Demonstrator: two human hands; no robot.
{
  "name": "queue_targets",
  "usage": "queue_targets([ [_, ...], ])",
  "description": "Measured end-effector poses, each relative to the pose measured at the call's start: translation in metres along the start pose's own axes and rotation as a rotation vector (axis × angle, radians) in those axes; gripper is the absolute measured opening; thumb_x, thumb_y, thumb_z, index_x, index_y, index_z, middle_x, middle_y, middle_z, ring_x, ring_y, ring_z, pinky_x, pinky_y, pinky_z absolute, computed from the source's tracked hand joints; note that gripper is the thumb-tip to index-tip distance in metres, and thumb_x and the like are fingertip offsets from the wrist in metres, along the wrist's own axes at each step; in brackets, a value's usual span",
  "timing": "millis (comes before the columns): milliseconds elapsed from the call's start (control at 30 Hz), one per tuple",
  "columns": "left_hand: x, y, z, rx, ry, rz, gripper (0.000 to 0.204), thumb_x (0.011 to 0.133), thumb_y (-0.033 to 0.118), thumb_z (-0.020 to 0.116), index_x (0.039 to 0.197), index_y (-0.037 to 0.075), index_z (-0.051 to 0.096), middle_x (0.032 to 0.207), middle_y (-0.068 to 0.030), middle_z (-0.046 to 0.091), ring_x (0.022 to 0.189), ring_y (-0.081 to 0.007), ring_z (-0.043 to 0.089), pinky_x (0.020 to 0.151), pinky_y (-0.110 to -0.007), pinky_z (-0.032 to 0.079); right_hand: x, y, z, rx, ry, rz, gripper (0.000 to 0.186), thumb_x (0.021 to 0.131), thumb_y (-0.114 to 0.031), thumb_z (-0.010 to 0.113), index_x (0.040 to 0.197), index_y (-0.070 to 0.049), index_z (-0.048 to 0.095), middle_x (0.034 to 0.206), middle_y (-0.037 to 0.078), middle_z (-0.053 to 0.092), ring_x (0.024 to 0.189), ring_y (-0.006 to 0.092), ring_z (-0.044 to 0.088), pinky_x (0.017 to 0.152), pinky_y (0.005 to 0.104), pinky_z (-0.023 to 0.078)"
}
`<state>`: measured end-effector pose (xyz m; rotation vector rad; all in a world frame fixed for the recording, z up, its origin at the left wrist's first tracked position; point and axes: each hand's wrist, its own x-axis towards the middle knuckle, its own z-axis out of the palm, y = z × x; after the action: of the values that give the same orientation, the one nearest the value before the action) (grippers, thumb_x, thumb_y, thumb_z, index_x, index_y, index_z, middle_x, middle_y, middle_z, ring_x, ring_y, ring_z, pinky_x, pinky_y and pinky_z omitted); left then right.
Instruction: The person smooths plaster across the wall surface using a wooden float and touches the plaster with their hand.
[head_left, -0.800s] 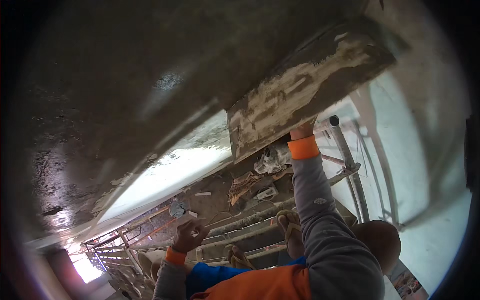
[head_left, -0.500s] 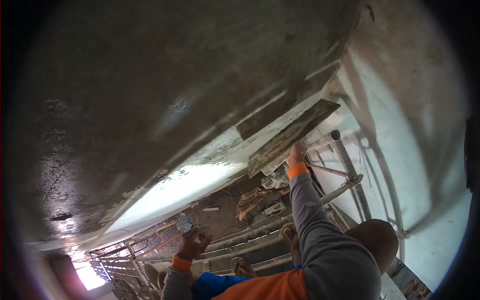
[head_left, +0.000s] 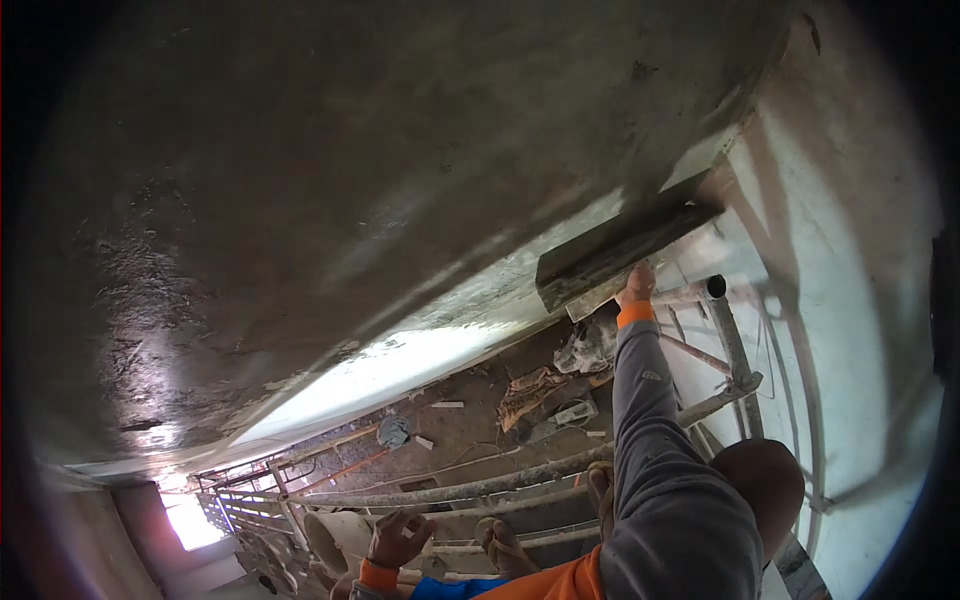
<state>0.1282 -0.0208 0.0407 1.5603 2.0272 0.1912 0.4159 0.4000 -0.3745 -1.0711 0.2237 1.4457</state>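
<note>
My right hand (head_left: pixel 636 284) is closed round the light back grip of a long, dark plastering float (head_left: pixel 632 246). The float lies close along the grey plastered wall (head_left: pixel 400 160), near the corner; whether its whole face touches the wall I cannot tell. Low in the picture, my left hand (head_left: pixel 400 540) is empty, its fingers loosely bent and apart. It hangs above the scaffold, by a pale bucket-like container (head_left: pixel 330 540).
Scaffold pipes (head_left: pixel 730 330) stand at the right beside a pale side wall (head_left: pixel 850 330). My sandalled feet (head_left: pixel 505 548) rest among scaffold rails (head_left: pixel 480 490). Far below, the floor holds crumpled sacks (head_left: pixel 530 395) and a round bluish thing (head_left: pixel 393 432). Bright daylight enters at lower left.
My right hand and the float have moved right and slightly up, nearer the corner. My left hand has dropped lower, away from the wall. The whole view has shifted a little.
</note>
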Motion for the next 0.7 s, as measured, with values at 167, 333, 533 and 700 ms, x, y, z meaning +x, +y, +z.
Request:
queue_targets([
  [167, 0.003, -0.003, 0.012, -0.1, -0.014, 0.094, 0.029, 0.079, 0.017, 0.074, 0.103, 0.003, 0.065, 0.074, -0.0082, 0.067, 0.064, -0.0177, 0.066, 0.059, -0.029, 0.053, -0.033, -0.057, 0.01, -0.221, -0.094, -0.258, 0.017, 0.083, -0.017, 0.051, 0.088, -0.006, 0.062, 0.083, 0.003, 0.061, 0.069, 0.0172, 0.056, 0.062, 0.033, 0.046],
  [333, 0.011, -0.016, 0.017, -0.164, -0.034, 0.176, 0.027, 0.079, 0.016, 0.074, 0.101, 0.002, 0.066, 0.074, -0.0083, 0.066, 0.064, -0.0181, 0.066, 0.059, -0.03, 0.053, -0.084, -0.102, 0.052, -0.046, -0.003, -0.195, 0.009, 0.079, -0.012, 0.053, 0.08, -0.009, 0.062, 0.067, 0.001, 0.058, 0.052, 0.0146, 0.052, 0.051, 0.0304, 0.043],
  [533, 0.011, -0.021, 0.011, -0.139, -0.052, 0.29, 0.029, 0.079, 0.017, 0.074, 0.102, 0.002, 0.066, 0.075, -0.0113, 0.066, 0.064, -0.0192, 0.066, 0.058, -0.031, 0.053, -0.145, -0.132, 0.094, -0.115, -0.017, -0.307, 0.01, 0.077, -0.012, 0.057, 0.069, -0.008, 0.052, 0.059, 0.002, 0.047, 0.048, 0.0169, 0.047, 0.048, 0.0321, 0.043],
  [700, 0.012, -0.03, 0.011, -0.185, -0.017, 0.367, 0.03, 0.079, 0.018, 0.074, 0.103, 0.001, 0.066, 0.076, -0.0119, 0.066, 0.064, -0.0192, 0.066, 0.057, -0.031, 0.053, -0.16, -0.147, 0.108, -0.033, -0.199, -0.415, 0.011, 0.079, -0.014, 0.058, 0.074, -0.009, 0.049, 0.059, 0.004, 0.048, 0.048, 0.0174, 0.048, 0.047, 0.0324, 0.044],
])
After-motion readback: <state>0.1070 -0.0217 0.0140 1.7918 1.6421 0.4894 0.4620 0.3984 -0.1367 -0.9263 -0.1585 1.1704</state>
